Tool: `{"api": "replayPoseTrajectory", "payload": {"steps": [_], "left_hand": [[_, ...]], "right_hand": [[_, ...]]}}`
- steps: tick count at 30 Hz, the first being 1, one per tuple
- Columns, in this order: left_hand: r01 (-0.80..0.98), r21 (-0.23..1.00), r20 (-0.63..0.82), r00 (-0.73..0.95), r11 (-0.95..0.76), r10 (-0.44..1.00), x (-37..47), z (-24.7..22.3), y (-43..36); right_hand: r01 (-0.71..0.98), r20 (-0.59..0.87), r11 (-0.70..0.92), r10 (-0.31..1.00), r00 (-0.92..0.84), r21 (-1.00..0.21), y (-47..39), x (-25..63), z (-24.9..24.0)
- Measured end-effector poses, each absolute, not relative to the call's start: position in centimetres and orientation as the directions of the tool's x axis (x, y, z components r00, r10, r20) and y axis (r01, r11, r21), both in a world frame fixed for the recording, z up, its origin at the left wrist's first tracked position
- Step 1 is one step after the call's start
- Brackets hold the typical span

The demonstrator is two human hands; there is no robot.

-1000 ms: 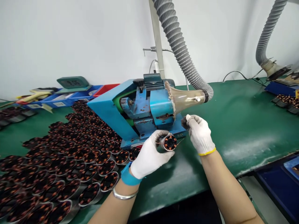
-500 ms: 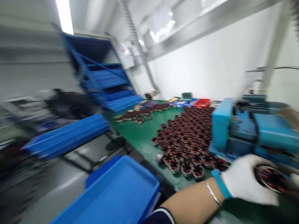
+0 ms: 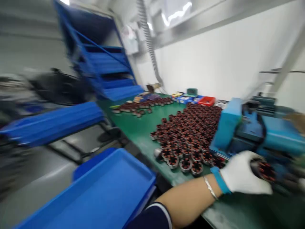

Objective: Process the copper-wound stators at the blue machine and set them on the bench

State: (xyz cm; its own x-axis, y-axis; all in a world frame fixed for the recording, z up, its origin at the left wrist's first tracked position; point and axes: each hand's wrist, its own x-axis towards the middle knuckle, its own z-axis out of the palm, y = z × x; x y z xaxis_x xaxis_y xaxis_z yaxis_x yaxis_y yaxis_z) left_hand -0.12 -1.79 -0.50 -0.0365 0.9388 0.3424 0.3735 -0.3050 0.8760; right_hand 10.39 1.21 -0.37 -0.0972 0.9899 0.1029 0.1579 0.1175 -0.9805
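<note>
My left hand [image 3: 245, 175], in a white glove with a teal band at the wrist, is closed on a round motor part [image 3: 264, 170] with a dark and copper-coloured centre. It is held over the green table [image 3: 147, 125], in front of a blue machine [image 3: 252, 127]. Many similar round parts [image 3: 186, 136] stand packed together on the table to the left of this hand. Of my right hand [image 3: 302, 183] only a blurred white bit shows at the right edge; its fingers cannot be made out.
A blue tray [image 3: 102, 190] lies at the lower left, another blue tray [image 3: 54, 124] beyond it. A blue rack [image 3: 102, 63] stands at the back left. More parts [image 3: 143, 105], a red bin [image 3: 206, 101] and small blue boxes [image 3: 186, 99] are farther back on the table.
The view has turned, so the trays and rack appear farther left and lower parts sit higher. My left hand still holds the round part, now a little farther left in the picture.
</note>
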Motion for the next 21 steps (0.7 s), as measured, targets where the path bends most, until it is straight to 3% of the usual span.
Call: {"api": "replayPoseTrajectory", "payload": {"steps": [1, 4, 7, 10, 13, 16, 18, 21], "left_hand": [[0.387, 0.874, 0.362, -0.115, -0.294, 0.925, 0.1, -0.4, -2.1], [0.352, 0.867, 0.391, -0.043, -0.352, 0.919, 0.4, -0.1, -2.5], [0.349, 0.866, 0.391, -0.031, -0.357, 0.920, 0.5, 0.2, -2.4], [0.391, 0.865, 0.366, -0.063, -0.314, 0.929, 0.6, 0.1, -2.4], [0.418, 0.866, 0.335, -0.077, -0.274, 0.939, 0.7, -0.1, -2.5], [0.462, 0.817, 0.369, 0.040, -0.344, 0.929, 0.9, -0.1, -2.8], [0.469, 0.804, 0.376, 0.078, -0.367, 0.923, 1.2, -0.1, -3.1], [0.376, 0.891, 0.294, -0.053, -0.254, 0.954, 2.0, -0.1, -3.1]], "right_hand": [[0.212, 0.094, 0.105, 0.994, -0.057, -0.972, 1.1, 12.4, 0.0], [0.267, 0.075, 0.085, 0.996, -0.049, -0.960, 0.3, 15.5, 0.8], [-0.006, 0.109, 0.108, 0.993, -0.044, -0.994, 1.0, 15.8, 0.5], [-0.230, 0.104, 0.120, 0.991, 0.082, -0.966, 1.9, 15.8, 0.2], [-0.185, 0.076, 0.075, 0.997, 0.002, -0.980, 1.6, 15.6, 0.3], [-0.091, 0.048, 0.038, 0.993, -0.110, -0.995, 1.2, 15.4, 0.4], [-0.160, 0.083, 0.084, 0.996, 0.014, -0.984, 1.4, 15.7, 0.5], [-0.232, 0.085, 0.132, 0.976, 0.200, -0.964, 1.8, 16.5, 0.8]]}}
